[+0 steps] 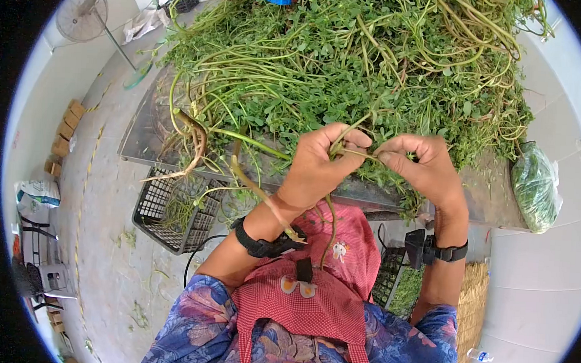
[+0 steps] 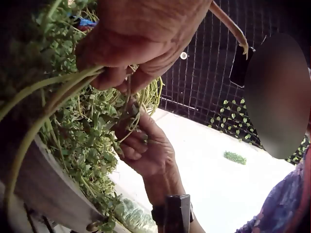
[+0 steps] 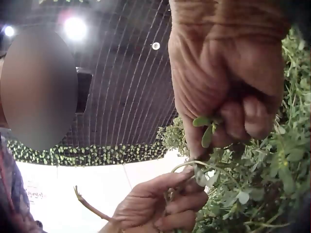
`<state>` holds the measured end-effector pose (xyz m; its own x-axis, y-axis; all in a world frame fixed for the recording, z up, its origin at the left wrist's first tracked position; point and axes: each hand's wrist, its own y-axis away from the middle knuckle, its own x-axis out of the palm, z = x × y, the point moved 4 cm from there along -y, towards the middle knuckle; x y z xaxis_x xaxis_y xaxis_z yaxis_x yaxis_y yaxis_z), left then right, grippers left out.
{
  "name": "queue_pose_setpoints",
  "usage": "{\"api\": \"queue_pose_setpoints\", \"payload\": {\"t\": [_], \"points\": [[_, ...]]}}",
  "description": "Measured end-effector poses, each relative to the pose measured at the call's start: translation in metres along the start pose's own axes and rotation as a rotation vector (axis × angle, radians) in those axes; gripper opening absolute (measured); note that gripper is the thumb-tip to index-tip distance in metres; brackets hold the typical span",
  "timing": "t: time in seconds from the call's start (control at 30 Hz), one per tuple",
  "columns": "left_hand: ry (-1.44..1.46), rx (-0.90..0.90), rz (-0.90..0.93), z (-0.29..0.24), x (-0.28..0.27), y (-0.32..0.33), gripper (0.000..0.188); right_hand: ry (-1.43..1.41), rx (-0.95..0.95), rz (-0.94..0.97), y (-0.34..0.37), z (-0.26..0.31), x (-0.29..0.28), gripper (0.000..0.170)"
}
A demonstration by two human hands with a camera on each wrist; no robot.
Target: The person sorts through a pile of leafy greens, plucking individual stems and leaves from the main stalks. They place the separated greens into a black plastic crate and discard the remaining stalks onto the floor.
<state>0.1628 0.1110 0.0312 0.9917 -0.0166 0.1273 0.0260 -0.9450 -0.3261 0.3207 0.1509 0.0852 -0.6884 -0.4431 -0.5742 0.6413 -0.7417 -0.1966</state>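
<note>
A big heap of leafy green plants point(image 1: 322, 71) with long stems covers the table in front of me. My left hand point(image 1: 317, 166) grips several green stems point(image 2: 73, 82) at the near side of the heap. With thumb and forefinger my right hand point(image 1: 429, 170) pinches a thin stem point(image 1: 369, 155) that runs between both hands, fingertips close to the left ones. Small green leaves point(image 3: 206, 131) poke out by the right fingers in the right wrist view. A thick brownish stem point(image 1: 263, 196) lies across the left wrist, and another stem point(image 1: 331, 229) hangs down over the apron.
The table's near edge point(image 1: 492, 215) runs beneath both hands. A clear bag of greens point(image 1: 536, 188) sits at the right corner. Below on the left stands a black crate point(image 1: 176, 231) with stems in it; another crate point(image 1: 385, 275) is below right. A fan point(image 1: 82, 13) stands at far left.
</note>
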Motion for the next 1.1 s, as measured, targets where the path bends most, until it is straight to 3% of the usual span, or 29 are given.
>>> {"api": "queue_pose_setpoints", "payload": {"t": [0.07,0.13,0.27,0.33,0.37,0.43,0.47,0.53,0.63,0.67,0.77,0.93,1.1], "points": [[0.024,-0.054,0.034,-0.003,0.000,0.002,0.014,0.075,-0.001,-0.005,0.000,-0.001,0.002,0.013],[0.049,-0.112,0.072,0.001,0.002,0.003,0.014,0.417,-0.159,-0.270,0.001,0.002,0.004,0.010],[-0.072,-0.024,-0.009,0.007,0.003,-0.003,0.014,0.619,-0.148,-0.423,-0.001,-0.009,0.010,0.008],[-0.097,-0.016,-0.041,0.007,0.001,-0.001,0.014,0.826,-0.106,-0.625,0.001,-0.020,-0.007,0.008],[-0.090,-0.017,-0.055,0.005,0.000,0.002,0.014,0.701,-0.187,-0.723,0.004,-0.029,-0.022,0.008],[-0.084,-0.014,-0.075,0.005,-0.004,0.001,0.015,-0.054,0.136,-0.638,0.009,-0.044,-0.035,0.011],[-0.037,-0.034,-0.091,0.008,-0.005,0.001,0.015,-0.055,0.136,-0.637,0.014,-0.039,-0.038,0.011],[0.014,-0.055,-0.100,0.009,-0.003,0.000,0.015,-0.566,0.237,-0.503,0.018,-0.024,-0.031,0.011],[0.054,-0.066,-0.133,0.003,-0.001,-0.001,0.016,-0.354,0.248,-0.362,0.020,-0.026,-0.018,0.010],[0.078,-0.088,-0.113,0.004,-0.001,0.000,0.016,-0.182,0.056,-0.350,0.017,-0.018,-0.012,0.011],[0.117,-0.118,-0.087,0.002,0.002,0.002,0.016,0.014,-0.047,-0.248,0.011,-0.011,0.002,0.013],[0.142,-0.133,-0.068,0.000,0.003,0.003,0.014,0.059,-0.040,-0.268,0.006,-0.016,0.005,0.018],[0.110,-0.081,-0.029,0.002,0.005,0.002,0.014,0.119,-0.057,-0.167,0.006,-0.015,0.003,0.016]]}}
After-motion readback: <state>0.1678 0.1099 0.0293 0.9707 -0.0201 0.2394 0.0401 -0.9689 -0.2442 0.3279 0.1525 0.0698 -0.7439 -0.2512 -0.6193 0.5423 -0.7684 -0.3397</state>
